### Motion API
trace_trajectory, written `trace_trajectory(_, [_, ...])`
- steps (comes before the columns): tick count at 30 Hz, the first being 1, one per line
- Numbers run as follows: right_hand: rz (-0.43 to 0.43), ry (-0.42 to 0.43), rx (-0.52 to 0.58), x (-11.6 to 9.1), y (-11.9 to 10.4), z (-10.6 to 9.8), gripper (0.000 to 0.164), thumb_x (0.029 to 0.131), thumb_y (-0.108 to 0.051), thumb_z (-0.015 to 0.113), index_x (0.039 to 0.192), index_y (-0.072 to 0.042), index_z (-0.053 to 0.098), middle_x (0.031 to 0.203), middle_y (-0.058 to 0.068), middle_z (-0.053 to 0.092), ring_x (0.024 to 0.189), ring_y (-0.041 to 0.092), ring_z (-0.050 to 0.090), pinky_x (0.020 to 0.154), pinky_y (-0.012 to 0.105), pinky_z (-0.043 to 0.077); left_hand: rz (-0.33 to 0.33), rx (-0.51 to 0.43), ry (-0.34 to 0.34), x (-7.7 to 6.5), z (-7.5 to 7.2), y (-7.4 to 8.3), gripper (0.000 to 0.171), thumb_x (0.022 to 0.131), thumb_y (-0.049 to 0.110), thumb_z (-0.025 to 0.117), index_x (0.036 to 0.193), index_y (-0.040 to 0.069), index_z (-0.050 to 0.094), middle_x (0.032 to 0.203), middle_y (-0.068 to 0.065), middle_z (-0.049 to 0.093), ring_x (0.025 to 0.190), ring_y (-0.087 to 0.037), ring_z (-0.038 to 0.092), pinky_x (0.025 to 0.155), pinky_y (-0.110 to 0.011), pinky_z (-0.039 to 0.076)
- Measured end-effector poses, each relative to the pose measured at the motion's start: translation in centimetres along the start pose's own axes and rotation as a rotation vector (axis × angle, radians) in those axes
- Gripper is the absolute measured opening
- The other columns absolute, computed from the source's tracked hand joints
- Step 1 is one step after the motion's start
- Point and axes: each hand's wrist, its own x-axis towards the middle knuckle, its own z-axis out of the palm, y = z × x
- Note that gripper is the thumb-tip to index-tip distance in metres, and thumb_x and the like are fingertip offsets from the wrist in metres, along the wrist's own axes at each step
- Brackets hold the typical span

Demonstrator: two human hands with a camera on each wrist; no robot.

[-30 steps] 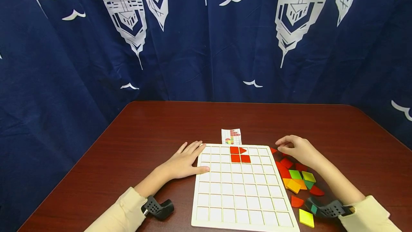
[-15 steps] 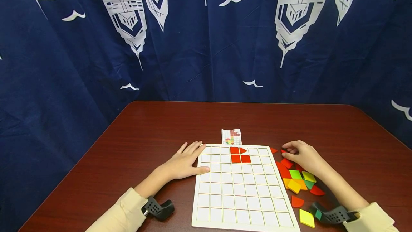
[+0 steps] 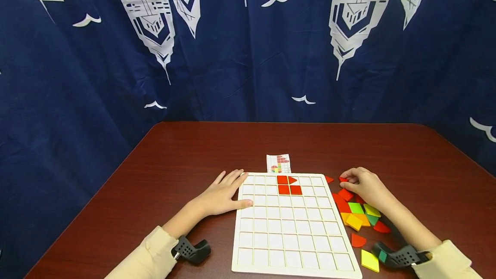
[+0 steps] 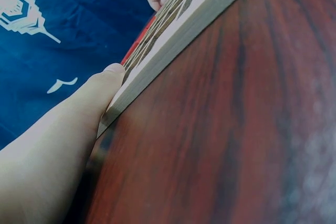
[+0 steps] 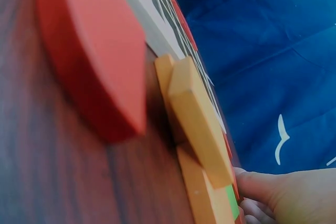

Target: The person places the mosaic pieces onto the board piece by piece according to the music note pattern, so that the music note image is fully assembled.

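Note:
A white gridded board point(image 3: 286, 227) lies on the table, bearing several red tiles point(image 3: 284, 190) near its far edge, one with a pointed end. My left hand point(image 3: 222, 195) rests spread over the board's left edge, its thumb lying on the grid. Just past the board's right side, my right hand point(image 3: 368, 188) pinches a small red tile point(image 3: 343, 179) between thumb and fingers, mostly covering it. Below that hand spread loose tiles: red point(image 3: 346, 194), green point(image 3: 355, 208) and orange point(image 3: 354, 222). The right wrist view shows the hand point(image 5: 294, 192) beyond an orange tile point(image 5: 199, 119).
A small printed card point(image 3: 279, 164) with a coloured pattern touches the board's far edge. A yellow square point(image 3: 370, 261) and a red rounded tile point(image 3: 358, 240) lie near the board's lower right. A blue patterned curtain point(image 3: 248, 63) hangs behind the table point(image 3: 186, 150).
My right hand has come in from above the loose tiles, moving slightly right and down, and now pinches a red tile. The left hand keeps its place on the board.

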Motion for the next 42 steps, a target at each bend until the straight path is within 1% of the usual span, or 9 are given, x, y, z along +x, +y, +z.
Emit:
trace_trajectory(7, [0.017,-0.011,0.032,0.4,0.1,-0.1,0.027,0.08,-0.017,0.069,0.095,0.002,0.058,0.085,0.011,0.059,0.076,0.019,0.055,0.063,0.023,0.047,-0.005,-0.014,0.001,-0.1,-0.1,0.0,0.084,0.083,0.069,0.039,0.147,0.02,0.016,0.153,-0.003,0.016,0.142,-0.016,0.012,0.114,-0.047,0.002])
trace_trajectory(9, [0.022,-0.006,0.039,0.4,0.1,0.0,0.026,0.079,-0.016,0.069,0.095,0.001,0.057,0.084,0.009,0.06,0.077,0.018,0.056,0.064,0.022,0.046,-0.007,-0.015,-0.001,-0.1,-0.1,-0.1,0.084,0.083,0.069,0.039,0.147,0.02,0.016,0.153,-0.002,0.016,0.142,-0.016,0.011,0.114,-0.046,0.002])
trace_trajectory(15, [0.044,-0.009,0.074,0.2,0.2,0.2,0.024,0.079,-0.015,0.069,0.092,-0.003,0.052,0.085,0.009,0.06,0.08,0.02,0.057,0.067,0.028,0.048,-0.006,-0.022,-0.011,-0.1,-0.1,0.0,0.084,0.083,0.068,0.04,0.147,0.02,0.015,0.153,-0.002,0.016,0.142,-0.016,0.011,0.114,-0.046,0.002])
trace_trajectory(20, [0.041,-0.025,0.086,0.3,0.2,0.3,0.026,0.079,-0.017,0.069,0.09,-0.004,0.049,0.083,0.007,0.058,0.077,0.017,0.055,0.063,0.024,0.044,-0.006,-0.025,-0.013,-0.2,0.0,-0.1,0.085,0.082,0.069,0.039,0.147,0.02,0.014,0.153,-0.002,0.015,0.142,-0.016,0.01,0.114,-0.046,0.001])
trace_trajectory(24, [0.04,-0.029,0.089,0.2,0.2,0.3,0.027,0.079,-0.019,0.069,0.091,-0.004,0.049,0.08,0.004,0.055,0.07,0.013,0.049,0.058,0.02,0.04,-0.007,-0.024,-0.015,-0.1,0.0,-0.1,0.086,0.082,0.07,0.038,0.147,0.02,0.013,0.153,-0.002,0.015,0.142,-0.016,0.01,0.114,-0.046,0.001])
trace_trajectory(28, [0.053,-0.04,0.095,0.3,0.3,0.1,0.023,0.082,-0.02,0.067,0.092,-0.004,0.053,0.078,0.002,0.053,0.067,0.011,0.045,0.055,0.02,0.036,-0.008,-0.02,-0.011,0.0,0.0,-0.1,0.086,0.082,0.07,0.038,0.147,0.02,0.014,0.153,-0.002,0.015,0.142,-0.016,0.01,0.115,-0.045,0.001])
trace_trajectory(34, [0.05,-0.033,0.118,0.4,0.1,-0.2,0.019,0.084,-0.019,0.065,0.096,-0.006,0.06,0.082,0.004,0.06,0.07,0.012,0.051,0.057,0.019,0.041,-0.006,-0.025,-0.013,0.0,0.0,0.0,0.085,0.082,0.069,0.039,0.147,0.02,0.014,0.153,-0.002,0.016,0.142,-0.016,0.01,0.115,-0.045,0.001])
trace_trajectory(39, [0.028,0.01,0.229,0.5,-1.3,-0.4,0.022,0.086,-0.018,0.062,0.1,-0.003,0.057,0.085,0.008,0.063,0.07,0.012,0.062,0.062,0.018,0.05,-0.012,-0.02,-0.014,0.0,0.0,0.0,0.086,0.082,0.07,0.039,0.147,0.02,0.015,0.153,-0.002,0.015,0.142,-0.016,0.01,0.114,-0.046,0.001])
trace_trajectory(42, [0.024,-0.011,0.309,0.7,-2.5,-0.2,0.026,0.086,-0.019,0.062,0.104,-0.001,0.054,0.086,0.009,0.062,0.071,0.01,0.063,0.064,0.019,0.052,-0.017,-0.017,-0.014,0.0,0.0,-0.1,0.086,0.082,0.07,0.039,0.147,0.021,0.014,0.153,-0.001,0.015,0.142,-0.016,0.01,0.115,-0.045,0.001])
